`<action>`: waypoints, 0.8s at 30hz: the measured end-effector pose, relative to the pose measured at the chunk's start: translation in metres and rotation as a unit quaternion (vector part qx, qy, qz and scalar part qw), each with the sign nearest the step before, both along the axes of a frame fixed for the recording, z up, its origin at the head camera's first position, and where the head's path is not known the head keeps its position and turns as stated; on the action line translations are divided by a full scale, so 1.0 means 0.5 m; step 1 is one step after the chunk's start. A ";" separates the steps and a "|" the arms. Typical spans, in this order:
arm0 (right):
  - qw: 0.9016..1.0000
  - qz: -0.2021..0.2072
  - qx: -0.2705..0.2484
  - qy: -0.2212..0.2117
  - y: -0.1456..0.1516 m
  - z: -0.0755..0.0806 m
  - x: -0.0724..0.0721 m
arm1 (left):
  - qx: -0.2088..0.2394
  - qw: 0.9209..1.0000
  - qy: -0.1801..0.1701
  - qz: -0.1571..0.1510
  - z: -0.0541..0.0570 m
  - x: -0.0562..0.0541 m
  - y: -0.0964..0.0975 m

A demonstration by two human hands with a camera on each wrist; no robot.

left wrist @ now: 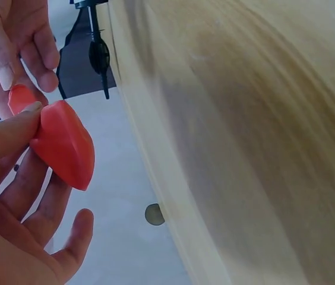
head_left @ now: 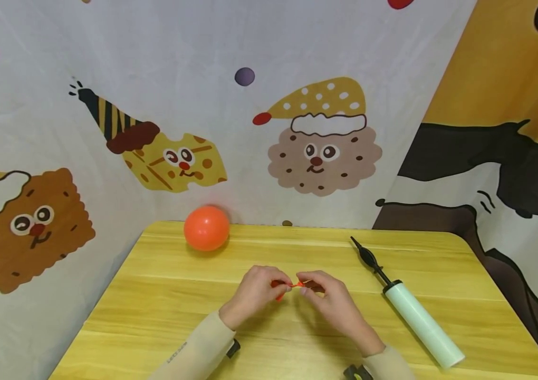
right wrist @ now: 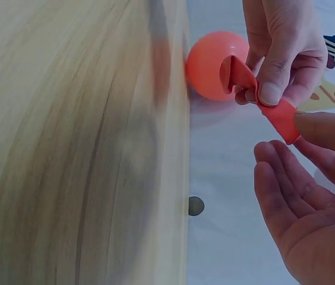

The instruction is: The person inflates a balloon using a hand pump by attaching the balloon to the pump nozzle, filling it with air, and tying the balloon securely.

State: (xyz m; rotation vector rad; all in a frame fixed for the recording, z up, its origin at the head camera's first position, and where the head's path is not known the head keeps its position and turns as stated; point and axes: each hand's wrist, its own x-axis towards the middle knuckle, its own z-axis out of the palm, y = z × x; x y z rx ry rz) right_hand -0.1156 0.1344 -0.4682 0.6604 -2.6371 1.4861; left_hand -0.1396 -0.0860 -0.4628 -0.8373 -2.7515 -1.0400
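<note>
A limp orange-red balloon is stretched between both hands above the table. My left hand pinches it at the middle between thumb and fingers, and its wider body hangs out past the fingers. At the other side, my right hand pinches the open end of the neck with thumb and forefinger. In the right wrist view the balloon's neck spans the short gap between the hands, while the right hand's other fingers spread loosely below.
A round inflated orange balloon rests near the table's back left edge. Along the right lies a hand pump with a pale green barrel and black nozzle. Behind the wooden table hangs a cartoon-printed cloth.
</note>
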 end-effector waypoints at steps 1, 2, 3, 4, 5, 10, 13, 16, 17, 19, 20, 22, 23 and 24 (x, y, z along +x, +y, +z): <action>1.000 -0.003 0.005 0.002 -0.001 -0.001 -0.001 | -0.003 1.000 -0.003 0.001 -0.001 0.000 0.000; 1.000 -0.008 0.009 0.001 -0.003 -0.001 -0.002 | -0.005 1.000 -0.006 0.003 -0.003 -0.001 -0.001; 1.000 -0.013 0.012 0.000 -0.004 -0.002 -0.003 | -0.007 1.000 -0.009 0.005 -0.006 -0.001 -0.002; 1.000 -0.019 0.014 -0.001 -0.005 -0.003 -0.003 | -0.007 1.000 -0.013 0.007 -0.009 -0.002 -0.003; 1.000 -0.024 0.015 -0.004 -0.006 -0.003 -0.004 | -0.007 1.000 -0.016 0.009 -0.012 -0.002 -0.004; 0.999 -0.034 0.016 -0.020 -0.013 -0.006 -0.006 | 0.009 0.999 -0.045 0.012 -0.024 -0.003 -0.007; 0.999 -0.029 0.020 -0.025 -0.017 -0.008 -0.007 | 0.016 0.998 -0.055 0.012 -0.026 -0.002 -0.008; 0.999 -0.017 0.025 -0.021 -0.018 -0.009 -0.008 | 0.017 0.998 -0.054 0.011 -0.026 -0.003 -0.009; 0.999 -0.013 0.028 -0.019 -0.018 -0.010 -0.009 | 0.017 0.998 -0.052 0.009 -0.027 -0.003 -0.009; 0.999 -0.006 0.029 -0.018 -0.017 -0.011 -0.009 | 0.016 0.999 -0.051 0.005 -0.026 -0.004 -0.010; 0.999 -0.004 0.031 -0.019 -0.016 -0.011 -0.009 | 0.017 0.999 -0.051 0.005 -0.026 -0.005 -0.010; 0.999 -0.002 0.033 -0.020 -0.016 -0.011 -0.009 | 0.018 0.998 -0.053 0.005 -0.026 -0.005 -0.012; 0.999 -0.003 0.035 -0.018 -0.016 -0.011 -0.009 | 0.020 0.998 -0.056 0.005 -0.026 -0.005 -0.012; 0.999 -0.005 0.036 -0.018 -0.016 -0.011 -0.008 | 0.022 0.998 -0.059 0.006 -0.027 -0.005 -0.013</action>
